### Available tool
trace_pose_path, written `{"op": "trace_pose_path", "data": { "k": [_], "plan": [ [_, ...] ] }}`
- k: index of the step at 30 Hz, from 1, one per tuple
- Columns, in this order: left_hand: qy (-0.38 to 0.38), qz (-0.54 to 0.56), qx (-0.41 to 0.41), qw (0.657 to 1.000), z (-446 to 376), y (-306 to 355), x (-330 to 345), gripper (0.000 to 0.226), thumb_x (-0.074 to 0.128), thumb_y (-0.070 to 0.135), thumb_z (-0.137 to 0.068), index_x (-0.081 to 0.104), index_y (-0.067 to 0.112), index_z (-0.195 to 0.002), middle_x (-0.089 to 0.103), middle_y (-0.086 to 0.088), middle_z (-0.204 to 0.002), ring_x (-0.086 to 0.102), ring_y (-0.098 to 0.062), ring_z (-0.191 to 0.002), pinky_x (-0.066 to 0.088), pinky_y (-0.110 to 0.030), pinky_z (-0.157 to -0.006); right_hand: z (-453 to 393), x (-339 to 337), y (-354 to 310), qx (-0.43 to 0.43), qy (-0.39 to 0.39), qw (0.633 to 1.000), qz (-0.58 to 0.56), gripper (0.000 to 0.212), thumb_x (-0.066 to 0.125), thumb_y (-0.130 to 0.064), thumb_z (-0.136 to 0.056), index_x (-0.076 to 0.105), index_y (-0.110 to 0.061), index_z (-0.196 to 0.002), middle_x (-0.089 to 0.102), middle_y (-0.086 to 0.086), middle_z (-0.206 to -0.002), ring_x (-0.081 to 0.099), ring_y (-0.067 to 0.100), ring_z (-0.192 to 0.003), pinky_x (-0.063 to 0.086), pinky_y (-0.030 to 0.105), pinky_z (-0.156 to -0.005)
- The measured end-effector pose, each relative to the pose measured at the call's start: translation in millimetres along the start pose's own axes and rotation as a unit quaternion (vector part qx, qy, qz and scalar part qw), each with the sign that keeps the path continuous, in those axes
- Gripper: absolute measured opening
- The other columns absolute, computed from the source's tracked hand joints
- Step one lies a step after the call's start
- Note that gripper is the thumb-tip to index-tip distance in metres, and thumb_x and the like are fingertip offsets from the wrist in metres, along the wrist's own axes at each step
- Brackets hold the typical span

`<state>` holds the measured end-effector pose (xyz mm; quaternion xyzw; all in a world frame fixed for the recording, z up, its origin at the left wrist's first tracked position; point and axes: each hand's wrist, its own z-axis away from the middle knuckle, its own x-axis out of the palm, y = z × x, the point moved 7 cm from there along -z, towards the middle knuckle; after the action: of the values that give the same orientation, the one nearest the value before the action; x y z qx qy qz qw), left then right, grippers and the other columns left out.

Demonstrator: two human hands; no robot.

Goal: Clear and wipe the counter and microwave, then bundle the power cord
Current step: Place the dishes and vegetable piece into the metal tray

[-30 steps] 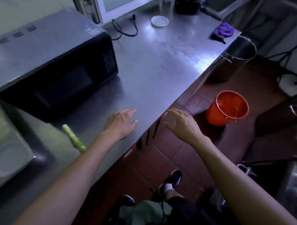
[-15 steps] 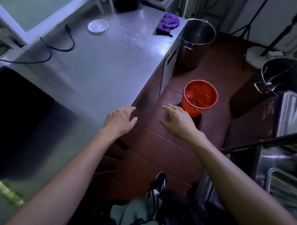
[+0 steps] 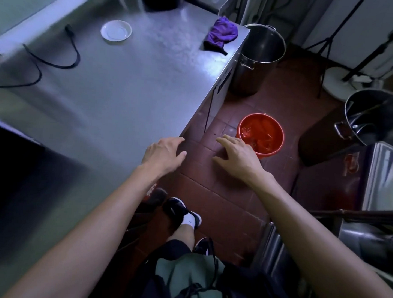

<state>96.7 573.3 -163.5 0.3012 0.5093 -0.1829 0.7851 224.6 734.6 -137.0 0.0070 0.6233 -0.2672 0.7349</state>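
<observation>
Head view, looking down. Stainless steel worktop fills the upper left. The left hand is palm down, fingers loosely spread, holding nothing, over the worktop's near right edge; cannot tell if it touches the metal. The right hand is also released, palm down, fingers spread, out over the red-brown tiled floor, its fingertips overlapping the rim of the orange plastic bucket in the frame. The bucket stands on the floor just right of the worktop and has reddish contents, unclear what.

On the worktop's far right corner lies a crumpled purple cloth. A small round white saucer sits far back, well apart from the cloth. A black power cord loops loose across the far left of the worktop, plug end near the back edge. A dark block at the left edge, the black microwave, is mostly cut off and in shadow.

A tall steel stockpot stands on the floor just beside the worktop's far corner. A second dark metal pot is at the right edge. Person's black-and-white sneaker is on the floor below the hands.
</observation>
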Motion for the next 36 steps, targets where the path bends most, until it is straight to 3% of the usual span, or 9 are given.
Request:
{"op": "trace_pose_path", "data": {
  "k": [11, 36],
  "plan": [
    [0.021, 0.052, -0.022, 0.998, -113, -60, -53, 0.053, 0.05, 0.046, -0.095, 0.047, 0.027, -0.144, 0.055, -0.004, -0.143, 0.053, -0.028, -0.127, 0.044, -0.04, -0.101, -147, -28, -34, -0.026, -0.03, 0.998, 0.049, 0.066, 0.066, -0.045, -0.087, 0.045, -0.024, -0.146, 0.046, 0.003, -0.149, 0.037, 0.026, -0.141, 0.035, 0.047, -0.109],
    [0.081, 0.091, -0.243, 0.962, -173, -235, -114, 0.052, 0.054, 0.043, -0.095, 0.048, 0.025, -0.143, 0.054, -0.001, -0.143, 0.051, -0.026, -0.13, 0.044, -0.041, -0.104, -382, 4, -176, -0.242, -0.136, 0.955, 0.104, 0.072, 0.06, -0.047, -0.092, 0.028, -0.026, -0.154, 0.023, 0.004, -0.163, 0.018, 0.025, -0.15, 0.025, 0.045, -0.116]
  ]
}}
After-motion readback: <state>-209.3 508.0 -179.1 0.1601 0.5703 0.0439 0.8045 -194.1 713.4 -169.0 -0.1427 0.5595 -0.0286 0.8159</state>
